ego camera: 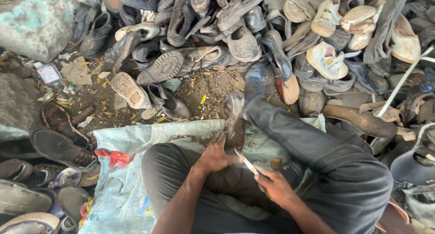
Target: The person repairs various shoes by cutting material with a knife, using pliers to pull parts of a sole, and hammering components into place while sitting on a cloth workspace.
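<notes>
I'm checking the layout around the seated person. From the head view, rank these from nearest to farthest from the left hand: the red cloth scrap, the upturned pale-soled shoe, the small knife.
1. Small knife: just right of the left hand.
2. Red cloth scrap: left, on the pale sack.
3. Upturned pale-soled shoe: up and left, on the dirt.

Free room was tight. Big shoe pile [272, 30] walled off the whole far side and the right, shoes touching and overlapping. Bent legs in dark trousers [317, 148] boxed in both hands; the outstretched leg cut off the right. Open dirt patch [208, 86] ahead of the pale sack [131, 143], only scraps and a loose sole [130, 90] on it. Left was blocked by sandals [61, 143] and a stone block [41, 21].
</notes>
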### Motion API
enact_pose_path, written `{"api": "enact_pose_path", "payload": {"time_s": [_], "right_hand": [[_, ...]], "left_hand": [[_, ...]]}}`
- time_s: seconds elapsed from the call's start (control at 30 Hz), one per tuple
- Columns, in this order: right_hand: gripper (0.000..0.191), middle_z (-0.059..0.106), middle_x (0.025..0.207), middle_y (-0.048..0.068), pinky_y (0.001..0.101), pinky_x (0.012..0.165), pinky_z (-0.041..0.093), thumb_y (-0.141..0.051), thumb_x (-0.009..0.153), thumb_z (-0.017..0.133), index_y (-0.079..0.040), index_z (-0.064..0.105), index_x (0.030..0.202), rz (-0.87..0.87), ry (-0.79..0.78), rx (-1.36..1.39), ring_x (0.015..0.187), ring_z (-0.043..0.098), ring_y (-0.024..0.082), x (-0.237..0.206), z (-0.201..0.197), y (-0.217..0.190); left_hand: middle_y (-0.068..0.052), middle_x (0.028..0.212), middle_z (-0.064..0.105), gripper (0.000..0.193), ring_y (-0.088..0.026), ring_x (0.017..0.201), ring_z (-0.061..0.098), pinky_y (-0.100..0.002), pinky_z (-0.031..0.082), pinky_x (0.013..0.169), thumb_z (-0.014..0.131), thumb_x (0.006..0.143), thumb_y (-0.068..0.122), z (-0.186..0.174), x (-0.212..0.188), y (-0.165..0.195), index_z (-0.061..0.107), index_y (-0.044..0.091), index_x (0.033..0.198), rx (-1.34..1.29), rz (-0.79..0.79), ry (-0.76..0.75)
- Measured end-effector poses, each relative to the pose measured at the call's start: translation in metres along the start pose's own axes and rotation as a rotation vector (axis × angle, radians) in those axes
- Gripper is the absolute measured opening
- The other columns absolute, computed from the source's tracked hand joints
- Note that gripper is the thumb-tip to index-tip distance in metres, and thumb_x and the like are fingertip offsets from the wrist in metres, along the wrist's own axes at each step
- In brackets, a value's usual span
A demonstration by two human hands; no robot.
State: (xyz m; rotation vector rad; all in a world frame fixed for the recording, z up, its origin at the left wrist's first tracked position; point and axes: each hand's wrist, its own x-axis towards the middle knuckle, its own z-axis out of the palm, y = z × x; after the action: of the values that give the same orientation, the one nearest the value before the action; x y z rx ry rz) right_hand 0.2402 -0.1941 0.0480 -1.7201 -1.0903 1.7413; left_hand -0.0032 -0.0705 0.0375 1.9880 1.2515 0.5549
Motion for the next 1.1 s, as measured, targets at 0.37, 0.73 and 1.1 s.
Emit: {"api": "enact_pose_path", "payload": {"time_s": [0.37, 0.73, 1.1], "right_hand": [[0.05, 0.047, 0.059, 0.0, 0.026, 0.035, 0.027, -0.02, 0.098, 0.06, -0.013, 0.059, 0.148, -0.055, -0.094, 0.175, 0.039, 0.034, 0.008, 0.01, -0.02, -0.024], [0.04, 0.072, 0.115, 0.025, 0.0447, 0.09, 0.054, -0.017, 0.093, 0.065, -0.006, 0.064, 0.131, -0.599, 0.154, -0.481, 0.11, 0.068, 0.043, 0.028, 0.012, 0.007], [0.03, 0.073, 0.105, 0.023, 0.0483, 0.084, 0.054, -0.018, 0.094, 0.063, -0.004, 0.065, 0.121, -0.467, 0.051, -0.556, 0.102, 0.068, 0.041, 0.057, 0.01, 0.028]], "left_hand": [[-0.022, 0.113, 0.073, 0.041, -0.044, 0.1, 0.071, -0.05, 0.056, 0.092, 0.059, 0.086, 0.01, 0.03, 0.012, -0.036, 0.067, 0.007, 0.126, 0.266, -0.063, 0.138], [-0.028, 0.086, 0.071, 0.028, -0.046, 0.082, 0.072, -0.05, 0.057, 0.071, 0.067, 0.087, 0.018, -0.05, -0.019, -0.026, 0.072, 0.001, 0.109, 0.058, -0.272, 0.612], [-0.022, 0.096, 0.072, 0.031, -0.037, 0.078, 0.07, -0.05, 0.056, 0.069, 0.068, 0.095, 0.032, -0.011, 0.109, 0.216, 0.071, 0.002, 0.104, 0.212, 0.134, 0.164]]}}
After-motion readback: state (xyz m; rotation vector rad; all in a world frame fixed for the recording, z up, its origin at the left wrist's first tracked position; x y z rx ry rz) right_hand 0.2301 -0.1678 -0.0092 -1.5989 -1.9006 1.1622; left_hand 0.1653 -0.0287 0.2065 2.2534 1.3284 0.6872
